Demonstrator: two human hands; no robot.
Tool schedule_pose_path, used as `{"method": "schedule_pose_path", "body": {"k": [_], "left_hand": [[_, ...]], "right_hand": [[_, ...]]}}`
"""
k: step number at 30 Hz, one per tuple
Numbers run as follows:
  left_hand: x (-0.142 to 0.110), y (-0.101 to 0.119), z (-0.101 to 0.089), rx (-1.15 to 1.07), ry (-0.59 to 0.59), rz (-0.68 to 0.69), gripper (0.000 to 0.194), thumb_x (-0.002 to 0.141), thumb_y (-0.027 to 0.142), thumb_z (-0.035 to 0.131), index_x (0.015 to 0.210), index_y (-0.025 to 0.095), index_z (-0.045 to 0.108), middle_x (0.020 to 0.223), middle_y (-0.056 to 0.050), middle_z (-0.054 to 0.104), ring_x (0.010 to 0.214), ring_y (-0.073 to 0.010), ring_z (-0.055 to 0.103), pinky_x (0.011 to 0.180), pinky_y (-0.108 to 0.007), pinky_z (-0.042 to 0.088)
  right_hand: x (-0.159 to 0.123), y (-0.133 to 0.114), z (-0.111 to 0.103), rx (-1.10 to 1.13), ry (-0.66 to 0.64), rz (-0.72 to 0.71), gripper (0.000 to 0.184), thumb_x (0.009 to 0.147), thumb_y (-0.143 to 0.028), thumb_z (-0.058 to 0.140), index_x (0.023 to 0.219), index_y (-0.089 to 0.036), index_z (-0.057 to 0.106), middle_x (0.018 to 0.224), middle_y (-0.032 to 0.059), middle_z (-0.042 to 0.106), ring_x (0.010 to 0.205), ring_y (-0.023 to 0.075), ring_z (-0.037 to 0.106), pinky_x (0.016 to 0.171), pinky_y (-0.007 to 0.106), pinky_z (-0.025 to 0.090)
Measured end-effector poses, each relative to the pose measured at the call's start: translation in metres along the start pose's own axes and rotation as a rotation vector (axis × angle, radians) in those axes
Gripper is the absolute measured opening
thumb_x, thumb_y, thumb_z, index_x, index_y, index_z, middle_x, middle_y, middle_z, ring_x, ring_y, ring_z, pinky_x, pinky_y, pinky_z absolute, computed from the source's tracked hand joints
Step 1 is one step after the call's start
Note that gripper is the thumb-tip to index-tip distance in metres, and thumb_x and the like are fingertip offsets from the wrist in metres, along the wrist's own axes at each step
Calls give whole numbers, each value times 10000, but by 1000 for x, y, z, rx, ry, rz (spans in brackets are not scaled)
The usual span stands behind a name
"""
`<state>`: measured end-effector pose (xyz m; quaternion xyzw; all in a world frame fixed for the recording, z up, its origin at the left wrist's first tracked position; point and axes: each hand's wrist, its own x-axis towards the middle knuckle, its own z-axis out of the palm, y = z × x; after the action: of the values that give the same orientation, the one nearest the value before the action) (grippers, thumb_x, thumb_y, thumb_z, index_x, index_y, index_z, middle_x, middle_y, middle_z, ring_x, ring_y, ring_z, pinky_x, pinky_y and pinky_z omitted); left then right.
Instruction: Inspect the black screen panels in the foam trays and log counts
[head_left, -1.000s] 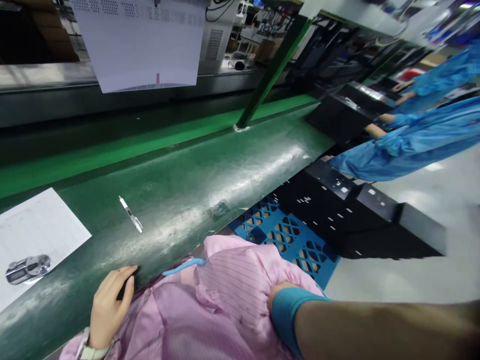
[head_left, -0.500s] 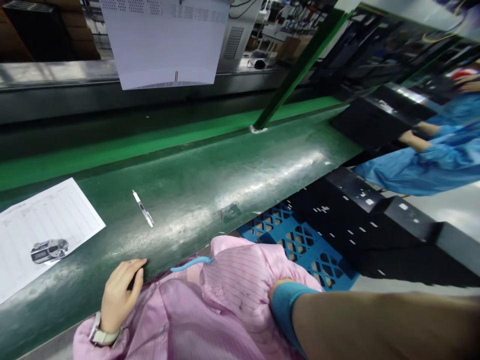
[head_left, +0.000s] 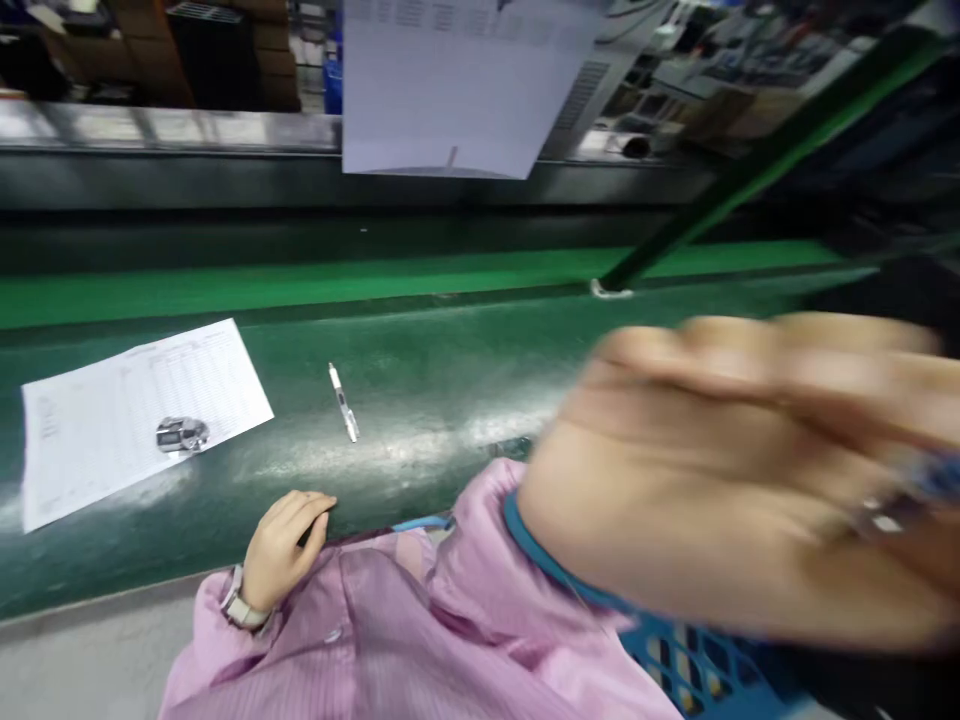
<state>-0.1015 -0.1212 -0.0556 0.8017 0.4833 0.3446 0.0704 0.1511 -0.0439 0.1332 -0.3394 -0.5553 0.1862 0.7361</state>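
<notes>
My left hand (head_left: 286, 548) rests on the near edge of the green bench (head_left: 420, 360), palm down, fingers stretched and holding nothing. My right hand (head_left: 697, 490) is raised close to the camera, large and blurred. Its fingers curl inward, and near them shows a small shiny and bluish bit that I cannot make out. A blue band (head_left: 551, 565) circles the right wrist. Beyond my left hand lies a white pen (head_left: 344, 402). To the left, a small silver-and-black device (head_left: 181, 435) sits on a printed sheet (head_left: 97, 430).
A white printed sheet (head_left: 450, 110) hangs above the bench's far side. A slanted green post (head_left: 697, 220) rises from the bench at the right. Below my right arm shows a blue lattice crate or pallet (head_left: 697, 665). Cartons (head_left: 274, 50) stand in the background.
My right hand has come up into view from the lower right, now covering much of the right side. The view has turned right, and the co-worker in blue is hidden or out of view.
</notes>
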Motion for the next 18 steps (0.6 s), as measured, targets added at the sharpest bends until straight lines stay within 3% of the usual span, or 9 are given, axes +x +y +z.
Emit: {"method": "schedule_pose_path", "body": {"k": [1, 2, 3, 5, 8, 11, 13, 16, 18], "left_hand": [[0, 1, 0, 3, 7, 1, 196, 983, 163, 546, 1077, 188, 716, 976, -48, 778, 890, -132, 731, 835, -253, 588], [-1, 1, 1, 9, 16, 2, 213, 985, 164, 538, 1096, 191, 717, 976, -52, 778, 884, -135, 730, 830, -256, 588], [-1, 2, 1, 17, 26, 2, 233, 984, 163, 533, 1121, 196, 718, 974, -56, 779, 884, -139, 729, 831, -261, 588], [-3, 5, 3, 31, 41, 0, 272, 986, 164, 519, 1168, 207, 717, 956, -62, 777, 875, -145, 727, 826, -267, 590], [-6, 11, 6, 47, 77, -27, 296, 1000, 195, 493, 1192, 223, 716, 945, -60, 759, 833, -139, 712, 830, -267, 593], [-11, 13, 3, 87, 203, -152, 285, 998, 204, 502, 1196, 242, 704, 1049, -68, 725, 921, -147, 696, 883, -284, 587], [-14, 5, -7, 153, 370, -290, 275, 978, 185, 543, 1208, 241, 683, 1141, -87, 678, 1063, -184, 659, 970, -343, 562], [-15, -27, -34, 267, 609, -526, 393, 940, 233, 626, 1330, 196, 592, 1269, -151, 595, 1254, -279, 560, 1073, -482, 512], [-11, -56, -53, 265, 585, -685, 653, 903, 340, 684, 1484, 165, 443, 1447, -208, 496, 1383, -334, 481, 1117, -533, 499]], "right_hand": [[0, 17, 17, 15, 38, 7, 246, 1031, -511, 386, 1089, -340, 553, 988, 18, 536, 881, 153, 605, 770, 351, 558], [-2, 38, 34, -39, -3, 74, 201, 1025, -467, 406, 1078, -316, 528, 942, 10, 515, 826, 142, 590, 740, 331, 539], [-6, 61, 50, -154, -133, 188, 183, 1009, -430, 448, 1105, -285, 507, 924, 4, 523, 799, 137, 584, 735, 319, 525], [-22, 106, 76, -552, -601, 492, 329, 980, -413, 505, 1246, -230, 442, 955, 21, 601, 843, 157, 614, 792, 328, 518], [-52, 154, 98, -704, -855, 577, 508, 860, -341, 683, 1287, -152, 485, 1050, 125, 677, 933, 262, 657, 828, 390, 495], [-74, 173, 104, -712, -976, 562, 430, 847, -180, 613, 1271, -170, 542, 990, 109, 703, 870, 253, 667, 803, 360, 473], [-82, 178, 104, -673, -1032, 530, 431, 847, -121, 568, 1273, -192, 568, 941, 68, 703, 819, 212, 653, 807, 343, 470], [-86, 190, 103, -547, -1074, 488, 262, 910, -219, 607, 1168, -177, 636, 928, 29, 686, 803, 155, 620, 829, 335, 500], [-89, 201, 103, -436, -1076, 482, 226, 964, -357, 608, 1048, -155, 664, 911, 17, 675, 801, 127, 612, 824, 319, 527]]}}
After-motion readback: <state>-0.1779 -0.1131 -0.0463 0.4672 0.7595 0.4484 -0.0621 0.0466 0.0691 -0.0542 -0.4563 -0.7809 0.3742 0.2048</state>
